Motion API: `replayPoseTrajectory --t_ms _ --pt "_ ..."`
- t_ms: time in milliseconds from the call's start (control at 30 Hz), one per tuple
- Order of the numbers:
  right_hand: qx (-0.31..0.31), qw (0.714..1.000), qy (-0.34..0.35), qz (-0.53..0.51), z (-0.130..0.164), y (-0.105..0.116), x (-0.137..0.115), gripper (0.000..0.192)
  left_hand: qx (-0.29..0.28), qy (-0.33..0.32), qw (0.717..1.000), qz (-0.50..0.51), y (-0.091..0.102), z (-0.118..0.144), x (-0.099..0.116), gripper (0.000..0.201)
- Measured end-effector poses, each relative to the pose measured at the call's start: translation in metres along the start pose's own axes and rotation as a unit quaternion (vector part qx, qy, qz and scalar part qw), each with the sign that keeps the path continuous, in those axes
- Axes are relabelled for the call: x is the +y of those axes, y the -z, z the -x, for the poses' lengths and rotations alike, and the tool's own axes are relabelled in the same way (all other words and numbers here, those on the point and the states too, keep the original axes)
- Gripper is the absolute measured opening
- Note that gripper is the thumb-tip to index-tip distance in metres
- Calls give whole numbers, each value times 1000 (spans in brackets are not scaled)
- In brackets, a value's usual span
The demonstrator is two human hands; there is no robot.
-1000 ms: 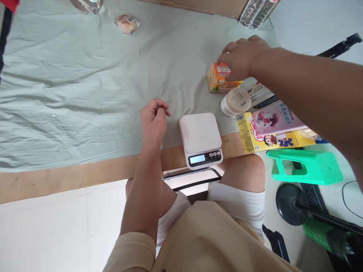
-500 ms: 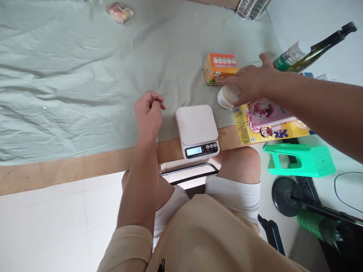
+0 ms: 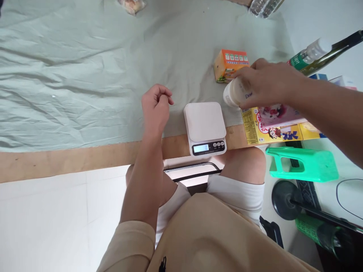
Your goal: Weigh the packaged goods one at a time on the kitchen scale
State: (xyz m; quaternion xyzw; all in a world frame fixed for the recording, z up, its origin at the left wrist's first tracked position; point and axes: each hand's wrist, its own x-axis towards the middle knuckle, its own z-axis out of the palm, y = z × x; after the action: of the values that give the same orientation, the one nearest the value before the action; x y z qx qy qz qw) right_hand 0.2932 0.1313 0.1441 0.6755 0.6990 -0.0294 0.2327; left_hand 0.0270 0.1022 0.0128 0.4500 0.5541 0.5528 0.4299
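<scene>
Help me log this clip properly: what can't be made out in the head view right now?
- White jar: the right hand covers most of it, so its label is cut short.
- Scale: display digits too small to read.
- Snack packet: cut off by the top edge.
- Clear bottle: cut off by the top edge.
- Left hand: curled; the palm is hidden.

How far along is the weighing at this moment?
Early. Done: the scale sits ready, display lit, platform bare. In hand: the right hand grips the white jar, lifted beside the scale; the left hand rests curled, holding nothing. Left: the jar is not yet on the platform; the orange box lies untouched.
</scene>
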Motion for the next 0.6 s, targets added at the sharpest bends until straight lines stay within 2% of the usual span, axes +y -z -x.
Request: replayPoseTrajectory --t_ms 133,267,400,467,600 --pt "28 998 53 -14 29 12 -18 110 -8 -5 1000 2 -2 2 -1 32" --pt "26 988 140 -61 46 7 -38 113 -19 0 1000 -2 -5 4 -1 34" --pt "36 962 247 -110 43 -8 -51 90 -12 7 1000 -12 -8 5 1 35" --pt "46 954 271 -122 38 -14 -54 82 -8 13 1000 -20 -8 6 2 36" --pt "47 955 269 -114 30 -16 -56 89 -8 19 999 -29 -8 7 4 37"
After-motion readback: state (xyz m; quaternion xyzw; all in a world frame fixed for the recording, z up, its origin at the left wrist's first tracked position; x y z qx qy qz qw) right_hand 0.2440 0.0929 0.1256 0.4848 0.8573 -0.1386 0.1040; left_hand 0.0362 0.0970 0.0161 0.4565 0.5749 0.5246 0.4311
